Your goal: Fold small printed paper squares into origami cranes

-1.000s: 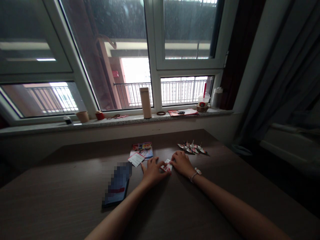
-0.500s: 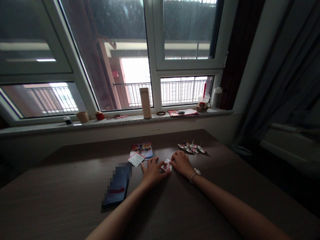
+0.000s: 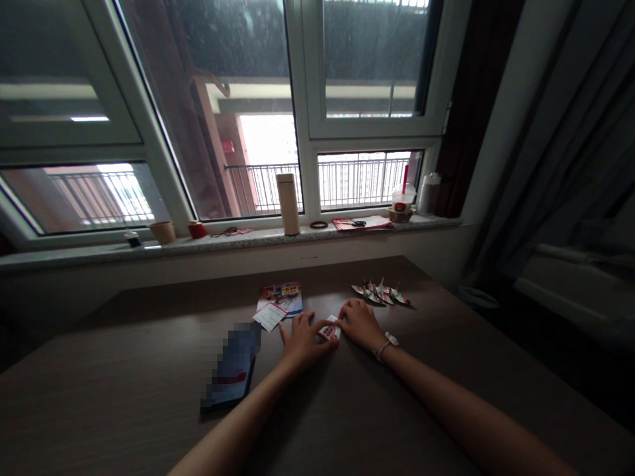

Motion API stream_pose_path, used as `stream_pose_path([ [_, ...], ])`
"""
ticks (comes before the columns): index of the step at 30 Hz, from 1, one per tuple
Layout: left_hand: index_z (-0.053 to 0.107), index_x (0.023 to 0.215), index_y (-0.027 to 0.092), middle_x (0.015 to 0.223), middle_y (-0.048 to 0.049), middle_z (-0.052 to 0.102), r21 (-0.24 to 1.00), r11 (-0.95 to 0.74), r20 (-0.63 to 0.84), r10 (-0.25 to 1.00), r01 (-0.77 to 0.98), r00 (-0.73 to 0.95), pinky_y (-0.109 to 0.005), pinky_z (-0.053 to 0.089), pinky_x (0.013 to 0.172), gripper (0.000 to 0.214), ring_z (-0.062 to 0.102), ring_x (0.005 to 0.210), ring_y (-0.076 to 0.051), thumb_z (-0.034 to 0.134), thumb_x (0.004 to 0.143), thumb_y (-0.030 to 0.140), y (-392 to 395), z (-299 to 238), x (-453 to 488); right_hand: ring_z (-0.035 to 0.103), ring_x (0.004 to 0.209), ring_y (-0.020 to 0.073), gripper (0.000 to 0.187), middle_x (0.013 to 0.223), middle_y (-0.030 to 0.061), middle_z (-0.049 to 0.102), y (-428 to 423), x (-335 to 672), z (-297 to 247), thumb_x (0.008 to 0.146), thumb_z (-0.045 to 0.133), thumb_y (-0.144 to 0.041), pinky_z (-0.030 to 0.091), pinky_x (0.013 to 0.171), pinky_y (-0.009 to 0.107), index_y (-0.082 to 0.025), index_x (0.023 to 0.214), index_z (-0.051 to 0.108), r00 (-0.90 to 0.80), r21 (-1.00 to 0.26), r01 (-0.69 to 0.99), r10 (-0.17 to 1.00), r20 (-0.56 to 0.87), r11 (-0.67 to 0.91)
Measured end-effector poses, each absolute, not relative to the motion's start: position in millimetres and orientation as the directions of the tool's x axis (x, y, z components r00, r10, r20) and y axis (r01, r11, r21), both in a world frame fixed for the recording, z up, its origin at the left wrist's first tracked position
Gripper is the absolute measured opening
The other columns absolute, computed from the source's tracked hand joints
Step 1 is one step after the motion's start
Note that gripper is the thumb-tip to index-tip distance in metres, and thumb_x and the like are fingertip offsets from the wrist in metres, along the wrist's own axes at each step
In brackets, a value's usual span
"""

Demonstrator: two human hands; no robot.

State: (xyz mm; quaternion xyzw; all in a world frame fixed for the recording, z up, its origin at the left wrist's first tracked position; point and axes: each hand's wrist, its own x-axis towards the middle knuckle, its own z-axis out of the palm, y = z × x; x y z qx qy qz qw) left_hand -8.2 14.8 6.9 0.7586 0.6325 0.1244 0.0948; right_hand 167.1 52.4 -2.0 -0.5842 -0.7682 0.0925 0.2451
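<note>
Both my hands rest on a dark wooden table [image 3: 124, 370] and press a small folded piece of red and white printed paper [image 3: 329, 330] between them. My left hand [image 3: 301, 341] lies on the paper's left side with fingers curled down onto it. My right hand [image 3: 361, 324], a bracelet on its wrist, pinches the paper's right edge. A stack of colourful printed sheets [image 3: 280, 299] with a white slip [image 3: 269, 317] lies just beyond my left hand. Several finished folded paper shapes [image 3: 381, 294] sit in a row beyond my right hand.
A dark phone [image 3: 232, 367] lies left of my left arm. The window sill [image 3: 74, 250] holds a tall beige flask [image 3: 288, 204], a drink cup with a red straw [image 3: 403, 197], a paper cup [image 3: 163, 231], scissors on papers [image 3: 358, 223]. Grey curtains [image 3: 570, 132] hang at the right.
Almost nothing differs; my hands stay pressed on the small paper and the view has shifted very slightly.
</note>
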Motion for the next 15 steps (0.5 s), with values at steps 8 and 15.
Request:
stream_pose_path([
  [8, 0.065, 0.114, 0.048, 0.152, -0.0017, 0.04, 0.296, -0.203, 0.097, 0.979, 0.934, 0.181, -0.076, 0.006, 0.106, 0.038, 0.026, 0.142, -0.037, 0.059, 0.079, 0.062, 14.5, 4.6, -9.2, 0.048, 0.112, 0.0252, 0.017, 0.109, 0.0062, 0.061, 56.7, 169.7, -11.1, 0.084, 0.065, -0.037, 0.033, 0.096, 0.038, -0.022, 0.091, 0.067, -0.175, -0.512, 0.81, 0.952, 0.252, 0.285],
  [15, 0.065, 0.116, 0.047, 0.152, -0.0011, 0.04, 0.272, -0.223, 0.126, 0.973, 0.936, 0.196, -0.075, 0.004, 0.107, 0.04, 0.026, 0.142, -0.038, 0.057, 0.08, 0.063, 13.2, 4.7, -7.7, 0.051, 0.113, 0.0239, 0.017, 0.108, 0.0056, 0.066, 69.5, 183.4, -21.2, 0.088, 0.056, -0.03, 0.033, 0.1, 0.037, -0.021, 0.092, 0.07, -0.164, -0.632, 0.716, 0.951, 0.261, 0.297],
])
